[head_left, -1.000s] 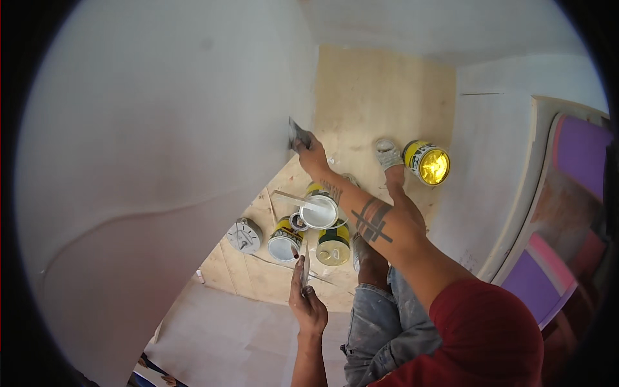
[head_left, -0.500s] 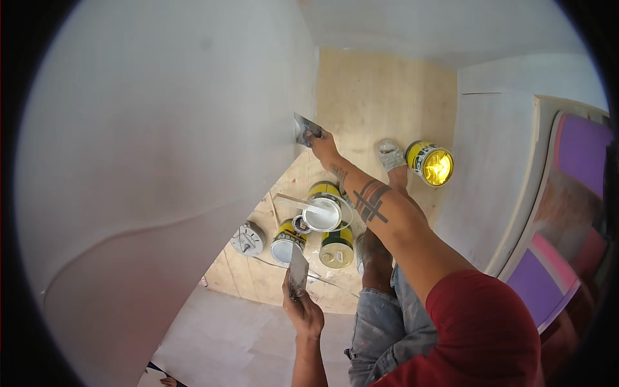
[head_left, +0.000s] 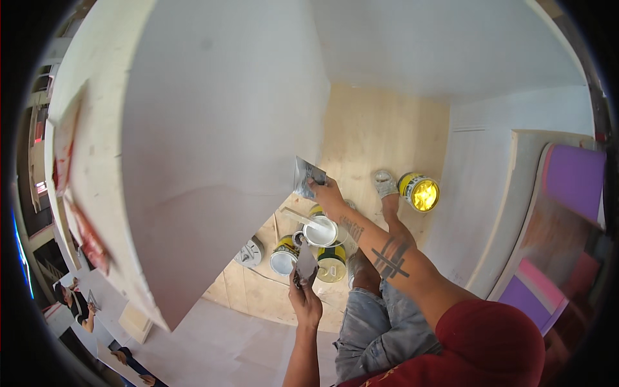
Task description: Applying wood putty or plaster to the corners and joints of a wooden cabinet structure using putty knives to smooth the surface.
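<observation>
My right hand [head_left: 329,195] grips a wide, flat scraper [head_left: 308,174], its blade against or very near the right edge of the whitish wall panel [head_left: 213,122]. Below it, my left hand [head_left: 305,304] is closed round the handle of a second scraper [head_left: 307,266], its blade pointing up and smeared with grey. Beyond that blade stands an open can [head_left: 320,232] of white stuff with a flat wooden stick [head_left: 295,215] across its rim. Part of this can is hidden by my left scraper and right forearm.
Another open can [head_left: 283,262], a lidded can [head_left: 332,271] and a round grey-white container [head_left: 250,251] cluster on the wooden floor [head_left: 380,122]. A yellow can [head_left: 422,193] stands by my foot. Purple-pink panels [head_left: 572,177] lean at right. Another person [head_left: 82,306] is at far lower left.
The view has shifted, showing the panel's left edge and people beyond. My right hand and scraper sit lower along the panel's edge. The left scraper has come up before the cans.
</observation>
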Tool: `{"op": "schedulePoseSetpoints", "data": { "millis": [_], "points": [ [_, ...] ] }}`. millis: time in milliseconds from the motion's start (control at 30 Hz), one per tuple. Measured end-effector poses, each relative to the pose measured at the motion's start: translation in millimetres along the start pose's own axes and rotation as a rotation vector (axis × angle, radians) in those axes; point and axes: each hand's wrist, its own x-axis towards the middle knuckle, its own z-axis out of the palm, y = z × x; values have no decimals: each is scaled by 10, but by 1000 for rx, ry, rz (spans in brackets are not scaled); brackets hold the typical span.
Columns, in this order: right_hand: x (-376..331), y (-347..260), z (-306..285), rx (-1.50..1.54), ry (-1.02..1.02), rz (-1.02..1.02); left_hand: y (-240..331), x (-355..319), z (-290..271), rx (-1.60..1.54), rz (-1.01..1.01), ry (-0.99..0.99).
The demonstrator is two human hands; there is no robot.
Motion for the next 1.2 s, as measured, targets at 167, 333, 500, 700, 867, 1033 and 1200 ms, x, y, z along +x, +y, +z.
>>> {"op": "schedulePoseSetpoints", "data": {
  "millis": [167,333,500,700,867,1033,1200],
  "points": [
    [-661,-553,231,99,-51,-28,-108,-9,39,-88,-51,-4],
    [-1415,-942,584,106,-68,-5,-202,78,67,-406,-145,78],
    [-2053,-1355,910,43,-134,-54,-90,349,-6,-1201,-429,-62],
    [-2675,-1845,1257,55,-137,-164,349,426,-149,-1415,-370,-93],
    [-3061,-2157,1458,-49,-163,-320,688,262,-204,-1489,-345,-201],
    [-3502,-2287,1664,-303,-215,-527,998,62,-174,-1583,-356,-248],
    [-3926,-2451,1548,-678,-534,-921,1529,-263,-299,-1589,-395,-321]
  ]
}}
